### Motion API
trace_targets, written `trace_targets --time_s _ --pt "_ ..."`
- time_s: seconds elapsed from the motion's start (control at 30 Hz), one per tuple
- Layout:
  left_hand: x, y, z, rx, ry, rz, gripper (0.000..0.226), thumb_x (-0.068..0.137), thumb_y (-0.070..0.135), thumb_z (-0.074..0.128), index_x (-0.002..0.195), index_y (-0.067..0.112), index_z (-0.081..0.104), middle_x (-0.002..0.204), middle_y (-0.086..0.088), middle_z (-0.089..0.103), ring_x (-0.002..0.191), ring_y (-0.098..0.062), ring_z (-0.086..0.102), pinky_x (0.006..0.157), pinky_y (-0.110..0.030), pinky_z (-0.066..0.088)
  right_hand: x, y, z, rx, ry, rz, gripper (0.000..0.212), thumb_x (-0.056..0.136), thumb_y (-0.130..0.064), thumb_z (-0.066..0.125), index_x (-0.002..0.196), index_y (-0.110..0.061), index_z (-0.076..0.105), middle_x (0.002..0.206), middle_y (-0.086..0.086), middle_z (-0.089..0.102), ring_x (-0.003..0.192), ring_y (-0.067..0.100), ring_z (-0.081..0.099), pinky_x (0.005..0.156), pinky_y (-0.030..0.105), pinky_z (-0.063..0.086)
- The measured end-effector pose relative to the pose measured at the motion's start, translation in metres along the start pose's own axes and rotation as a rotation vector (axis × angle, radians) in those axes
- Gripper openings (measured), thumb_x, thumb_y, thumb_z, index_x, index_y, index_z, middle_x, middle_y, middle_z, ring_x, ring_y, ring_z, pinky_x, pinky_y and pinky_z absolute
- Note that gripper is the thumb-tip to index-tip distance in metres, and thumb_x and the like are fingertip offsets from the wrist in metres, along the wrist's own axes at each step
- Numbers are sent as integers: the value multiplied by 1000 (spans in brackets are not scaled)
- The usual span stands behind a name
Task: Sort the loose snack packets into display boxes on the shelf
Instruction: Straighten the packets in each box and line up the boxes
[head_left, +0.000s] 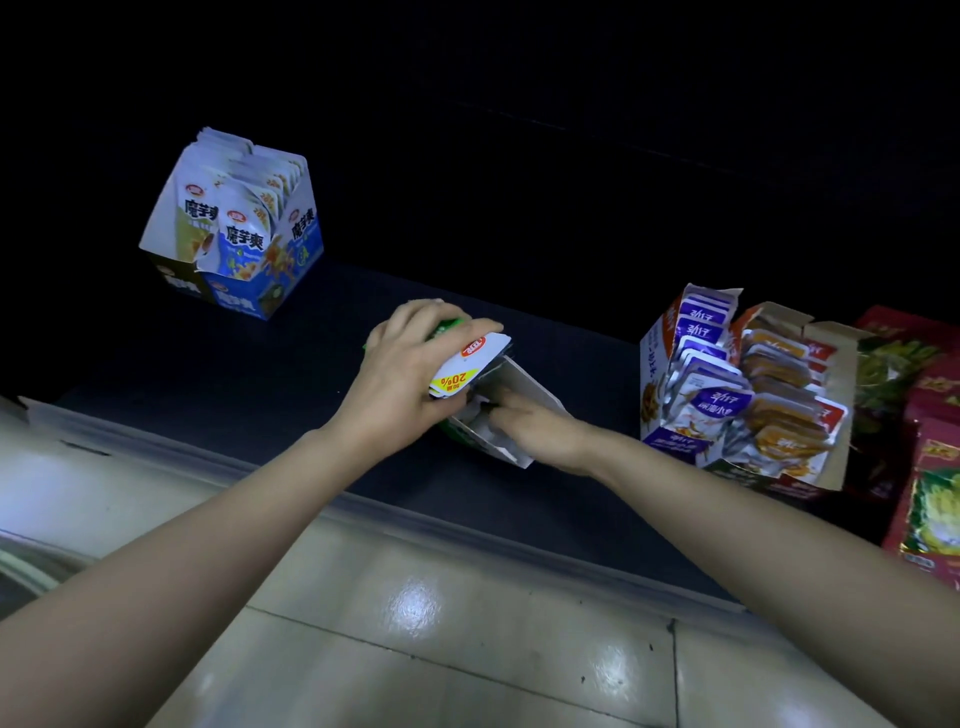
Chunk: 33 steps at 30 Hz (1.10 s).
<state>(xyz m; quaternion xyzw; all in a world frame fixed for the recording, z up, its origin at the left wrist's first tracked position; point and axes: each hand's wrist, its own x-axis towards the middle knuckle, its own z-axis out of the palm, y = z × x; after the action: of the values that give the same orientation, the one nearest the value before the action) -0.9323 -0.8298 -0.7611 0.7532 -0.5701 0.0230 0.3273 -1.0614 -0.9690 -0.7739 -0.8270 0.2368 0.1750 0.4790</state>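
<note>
Bundle of snack packets, white tops with a yellow "20%" tag, clamped in the left hand; fingers curl over the top edge, thumb underneath. Bundle sits just above the mouth of a small display box (green outside, white inside) that lies tilted on the dark shelf, directly under that hand.

Right hand reaches into the box from the near side, fingers pointing toward the left hand and touching the box's inner wall. Fingertips are buried among the flaps, so cannot tell whether they grip anything.

Well beyond the left hand, up and to its left: blue display box, packets standing upright inside. Right of the right hand: purple-and-orange display box, full. Past it, red bags. Beneath both forearms, pale tiled floor.
</note>
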Motion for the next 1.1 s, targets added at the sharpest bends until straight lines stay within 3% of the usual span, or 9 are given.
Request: trace_targets --time_s 0.1,0.17,0.27,0.5,0.67,0.77,0.83,0.97,1.1 --pt "3 4 -2 -11 -37 10 60 75 42 55 135 35 51 127 8 51 128 -21 38 97 -46 36 6 5 14 -81 27 -58 39 102 -17 40 139 -22 31 126 -9 44 107 13 51 88 23 48" --pt "5 8 -1 -10 -52 18 62 74 38 60 135 34 53 127 8 51 128 -21 38 95 -45 35 11 9 19 -81 51 2 49 101 -21 40 147 -18 25 125 -2 51 96 23 59 75 36 57" --pt "6 8 0 -5 -50 27 61 74 32 65 135 34 54 127 8 51 127 -20 38 95 -45 34 14 9 17 -30 77 35 47 100 -18 39 146 -17 28 105 0 55 74 19 51 48 26 45" --pt "7 4 0 -40 -52 9 60 76 28 65 134 36 53 126 11 50 124 -17 38 96 -48 36 12 5 12 56 104 69 52 100 -18 43 149 -20 27 136 -1 48 101 20 54 61 28 48" --pt "8 6 3 -34 -53 40 59 77 23 70 133 36 55 124 10 51 123 -17 38 94 -46 35 18 6 14 32 88 101 45 100 -11 34 144 -20 30 125 6 51 84 20 45 45 23 34" --pt "10 6 4 -49 -54 31 58 76 26 68 132 37 54 123 12 51 122 -15 38 94 -46 35 25 6 12 36 69 157 32 98 -8 33 126 -16 46 97 4 52 70 15 42 41 19 33" --pt "11 3 2 -64 -49 17 58 77 29 68 132 38 54 122 14 50 121 -13 38 93 -46 35 29 5 9 64 89 152 23 96 -7 39 110 -21 50 84 -3 53 72 14 48 45 19 41" --pt "9 2 1 -51 -50 39 56 78 31 67 132 37 54 122 13 50 122 -14 37 93 -41 30 36 7 8 135 96 116 21 90 -3 50 100 -21 56 90 -3 62 89 18 59 82 32 50" --pt "8 3 4 -27 -49 37 58 80 22 71 133 37 54 122 12 51 122 -14 37 94 -40 28 39 4 12 49 125 81 17 96 -15 50 111 -17 58 102 -1 63 91 14 58 77 25 50"
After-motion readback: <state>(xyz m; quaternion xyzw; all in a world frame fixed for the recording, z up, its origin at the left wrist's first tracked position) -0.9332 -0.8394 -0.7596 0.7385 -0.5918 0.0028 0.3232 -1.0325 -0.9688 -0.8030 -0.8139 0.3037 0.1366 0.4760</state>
